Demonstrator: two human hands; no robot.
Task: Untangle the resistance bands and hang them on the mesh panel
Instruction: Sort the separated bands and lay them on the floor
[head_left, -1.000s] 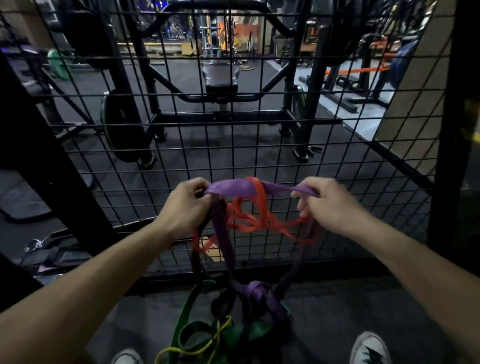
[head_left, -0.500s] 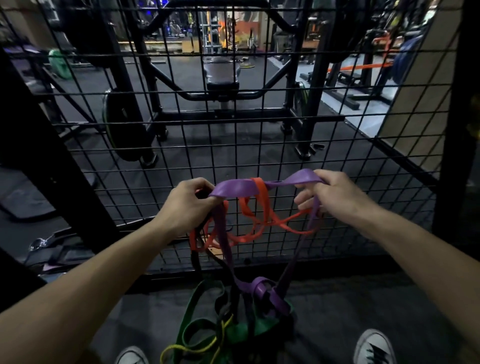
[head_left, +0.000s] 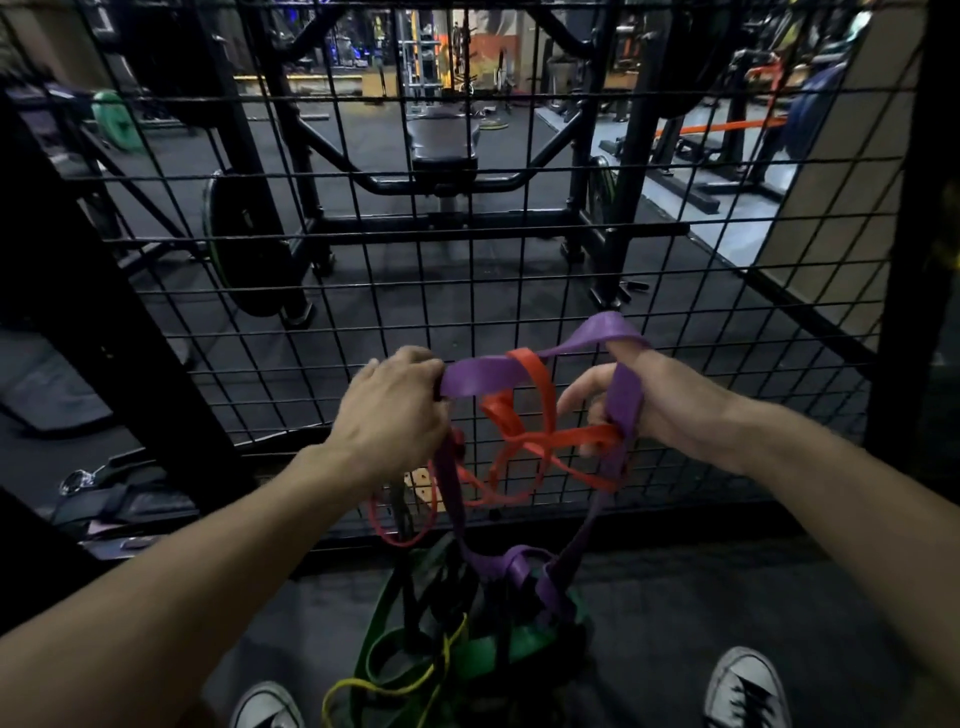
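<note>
Behind the mesh panel (head_left: 519, 291) is a gym. At centre frame, left hand (head_left: 392, 410) grips the purple band (head_left: 488, 375); right hand (head_left: 660, 410) hooks it, probably separating the orange band (head_left: 540, 431).

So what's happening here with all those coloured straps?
A person is untangling resistance bands in front of a black wire mesh panel. The left hand grips one end of a wide purple rubber band; the right hand has it looped over a finger. A thin orange band is wound around it. Green, black and yellow bands hang knotted below. Nothing hangs on the panel yet.
</note>
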